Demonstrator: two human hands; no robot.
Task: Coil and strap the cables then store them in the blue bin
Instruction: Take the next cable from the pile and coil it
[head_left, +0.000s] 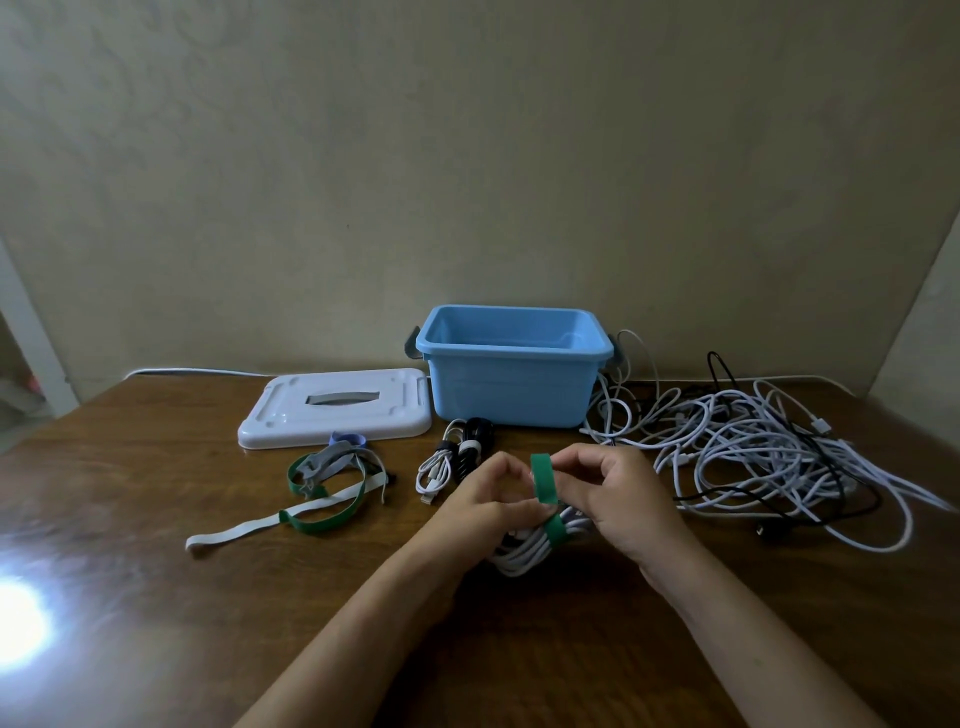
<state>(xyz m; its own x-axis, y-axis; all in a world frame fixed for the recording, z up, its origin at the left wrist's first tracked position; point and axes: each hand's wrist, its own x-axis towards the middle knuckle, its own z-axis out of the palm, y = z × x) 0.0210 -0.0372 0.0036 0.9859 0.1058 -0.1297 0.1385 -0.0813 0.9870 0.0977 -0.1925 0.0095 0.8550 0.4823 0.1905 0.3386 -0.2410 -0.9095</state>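
Two hands are at work above the table (156, 597), near its front edge. My left hand (480, 501) has its fingers curled round a white coil (524, 551), which sits low between the palms. My right hand (610, 493) pinches the free end of a green strap (544, 480) between thumb and fingertips; the strap already passes once round the coil and its tail stands upright.

I judge the coil light and soft, with springy loops that will open if the left grip slackens. Hold should stay across the bundle's middle, beside the strap, not on a plug end. The strap looks thin and limp, of the hook-and-loop kind as far as I can tell; it should be taken near its tip and pulled snug before pressing down.

Bin (511, 364) stands open at the back, nothing visible inside it. Lid (337, 408) lies flat to its left. Strapped coils (457, 460), white and black, lie just in front of the bin. Spare straps (322, 488) lie to the left. Loose cables (753, 452) remain tangled at right; snagging is the likely fault there.
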